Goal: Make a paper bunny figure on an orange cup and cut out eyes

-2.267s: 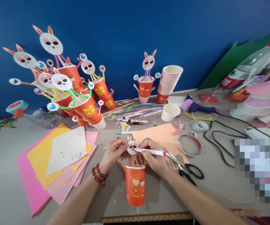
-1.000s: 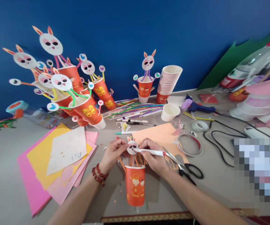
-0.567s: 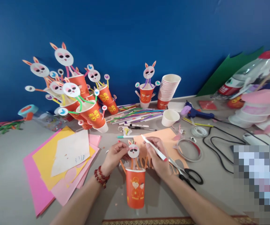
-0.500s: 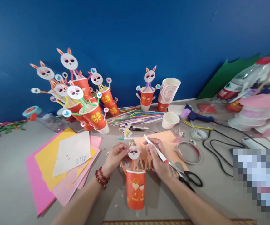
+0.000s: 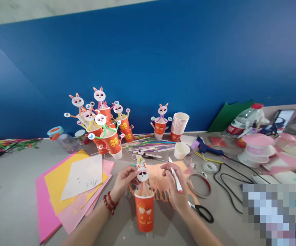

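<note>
Left side: the low paper stack point(image 5: 82, 176) lies beside your left hand point(image 5: 124, 182); you can pass over it.
Middle: between the rabbit face point(image 5: 142, 174) and your right hand point(image 5: 175, 184), you have a gap above the orange sheet point(image 5: 156, 176).
Ahead: you can clear the flat-lying sticks point(image 5: 153, 146), but the white cup point(image 5: 182, 151) stands beyond.
Right side: scissors point(image 5: 198, 208) and tape ring point(image 5: 208, 188) crowd you, black cord point(image 5: 240, 165) farther out.

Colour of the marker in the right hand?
The marker is white with a red end; head view.
</note>
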`<action>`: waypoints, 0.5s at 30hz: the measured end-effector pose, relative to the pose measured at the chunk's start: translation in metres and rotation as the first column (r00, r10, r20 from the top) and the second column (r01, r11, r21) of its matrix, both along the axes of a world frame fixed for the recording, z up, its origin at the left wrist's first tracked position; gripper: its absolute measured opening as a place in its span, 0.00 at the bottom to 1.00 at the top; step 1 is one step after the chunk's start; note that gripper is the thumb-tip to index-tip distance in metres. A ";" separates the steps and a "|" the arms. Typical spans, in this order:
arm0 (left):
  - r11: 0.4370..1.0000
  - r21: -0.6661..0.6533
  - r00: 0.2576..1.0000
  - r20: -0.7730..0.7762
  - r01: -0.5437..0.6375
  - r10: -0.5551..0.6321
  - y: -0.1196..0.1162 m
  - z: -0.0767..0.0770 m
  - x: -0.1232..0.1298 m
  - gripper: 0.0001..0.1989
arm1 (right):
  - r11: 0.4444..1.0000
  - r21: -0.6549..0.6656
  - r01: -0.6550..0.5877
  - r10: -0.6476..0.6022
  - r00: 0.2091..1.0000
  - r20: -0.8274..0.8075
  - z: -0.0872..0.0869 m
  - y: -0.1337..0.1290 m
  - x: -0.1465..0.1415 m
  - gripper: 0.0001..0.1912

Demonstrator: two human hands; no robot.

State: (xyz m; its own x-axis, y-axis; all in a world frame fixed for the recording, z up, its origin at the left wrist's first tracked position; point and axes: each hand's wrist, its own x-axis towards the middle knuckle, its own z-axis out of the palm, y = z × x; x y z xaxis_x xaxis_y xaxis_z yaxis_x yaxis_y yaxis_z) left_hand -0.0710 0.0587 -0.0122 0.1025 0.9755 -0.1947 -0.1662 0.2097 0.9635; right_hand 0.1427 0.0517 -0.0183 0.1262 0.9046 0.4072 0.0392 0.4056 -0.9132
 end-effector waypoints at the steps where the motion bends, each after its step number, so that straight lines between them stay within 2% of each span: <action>1: 1.000 0.013 1.000 -0.001 -0.006 0.006 0.000 0.001 0.000 0.20 | 0.999 -0.004 -0.036 0.036 0.999 0.017 0.004 -0.003 0.002 0.12; 4: 0.999 0.034 1.000 -0.004 -0.013 0.013 -0.001 0.005 0.001 0.20 | 0.989 -0.050 -0.142 0.146 0.985 0.094 0.016 -0.012 0.007 0.16; 7: 0.999 0.038 1.000 0.004 -0.017 0.017 -0.002 0.006 0.001 0.19 | 0.975 -0.093 -0.204 0.218 0.959 0.180 0.020 -0.023 0.009 0.24; 10: 0.999 0.040 0.999 0.030 -0.022 0.021 -0.002 0.007 0.001 0.19 | 0.964 -0.159 -0.212 0.244 0.944 0.221 0.012 -0.032 0.006 0.33; 15: 0.998 0.047 0.995 0.093 -0.041 0.037 -0.002 0.010 0.004 0.17 | 0.933 -0.302 -0.198 0.262 0.947 0.188 -0.007 -0.044 -0.007 0.44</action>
State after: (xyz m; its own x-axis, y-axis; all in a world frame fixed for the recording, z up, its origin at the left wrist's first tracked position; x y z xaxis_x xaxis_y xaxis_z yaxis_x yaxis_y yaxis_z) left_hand -0.0673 0.0563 -0.0025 0.0794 0.9872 -0.1383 -0.2621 0.1546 0.9526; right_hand 0.1357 0.0074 -0.0249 -0.1631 0.9779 0.1312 0.1889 0.1614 -0.9686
